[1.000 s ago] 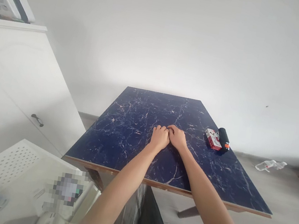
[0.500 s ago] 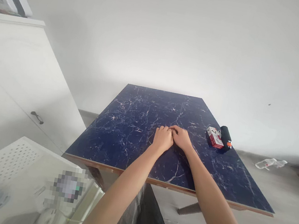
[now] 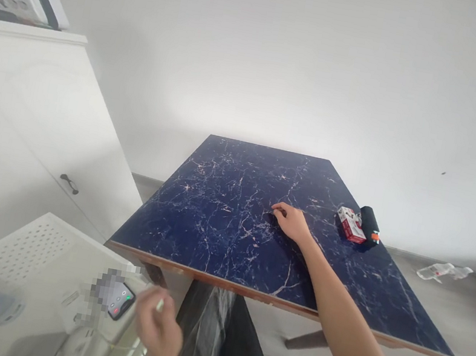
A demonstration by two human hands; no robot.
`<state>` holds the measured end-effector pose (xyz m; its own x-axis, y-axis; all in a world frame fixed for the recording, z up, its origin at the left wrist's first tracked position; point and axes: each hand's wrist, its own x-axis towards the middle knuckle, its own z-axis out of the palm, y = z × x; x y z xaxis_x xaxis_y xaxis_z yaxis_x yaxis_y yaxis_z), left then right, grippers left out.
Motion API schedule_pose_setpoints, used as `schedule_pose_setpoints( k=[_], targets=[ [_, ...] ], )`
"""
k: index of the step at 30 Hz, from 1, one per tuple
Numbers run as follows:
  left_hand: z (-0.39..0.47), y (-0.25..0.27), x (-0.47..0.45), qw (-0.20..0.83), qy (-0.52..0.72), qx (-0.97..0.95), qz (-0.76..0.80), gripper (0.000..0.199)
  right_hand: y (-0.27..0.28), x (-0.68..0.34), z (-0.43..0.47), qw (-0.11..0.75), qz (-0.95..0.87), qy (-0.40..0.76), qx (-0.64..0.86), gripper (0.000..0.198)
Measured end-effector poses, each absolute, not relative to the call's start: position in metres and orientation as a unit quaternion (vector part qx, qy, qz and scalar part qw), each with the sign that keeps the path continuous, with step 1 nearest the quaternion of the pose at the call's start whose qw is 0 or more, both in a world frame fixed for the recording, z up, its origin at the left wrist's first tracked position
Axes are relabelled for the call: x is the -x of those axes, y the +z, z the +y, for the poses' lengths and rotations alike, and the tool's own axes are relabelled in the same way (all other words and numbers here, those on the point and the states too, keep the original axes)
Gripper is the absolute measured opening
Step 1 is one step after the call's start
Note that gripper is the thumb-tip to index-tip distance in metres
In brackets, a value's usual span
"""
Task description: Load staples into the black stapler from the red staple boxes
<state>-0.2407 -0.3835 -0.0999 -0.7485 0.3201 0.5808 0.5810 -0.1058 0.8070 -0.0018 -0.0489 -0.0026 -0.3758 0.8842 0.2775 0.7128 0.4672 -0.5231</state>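
My right hand (image 3: 291, 220) rests on the dark blue marble-patterned table (image 3: 216, 223), its fingers loosely bent and reaching left. Nothing shows in its grasp. Off the near left edge of the table is my left hand (image 3: 159, 324), smeared by motion, with fingers that look curled. It is just right of a phone (image 3: 122, 300) with a lit screen, and a gap appears between them. Blurring hides whether the left hand contains anything. The phone lies on a white surface (image 3: 40, 254) with small holes, partly pixelated.
On the table's right side are a red and white box (image 3: 352, 226) and a black cylinder (image 3: 369, 225) with an orange mark. A white cabinet (image 3: 44, 125) stands left. A clear plastic item (image 3: 442, 272) lies on the floor at right.
My left hand has left the right hand and the table, moving down and left towards the phone. The right hand stays on the table. The view has shifted slightly.
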Motion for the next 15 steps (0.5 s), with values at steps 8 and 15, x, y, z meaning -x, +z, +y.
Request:
schedule_pose_setpoints(
  k=[8,15],
  targets=[
    [-0.401,-0.221,0.386,0.047,-0.388,0.07,-0.918,0.076,-0.001,0.005,-0.049,0.262,-0.822,0.15,0.482,0.026],
    [-0.402,-0.27,0.384,0.0,-0.284,-0.002,-0.959,0.107,-0.002,0.004,-0.049,0.259,-0.827,0.15,0.476,0.027]
  ],
)
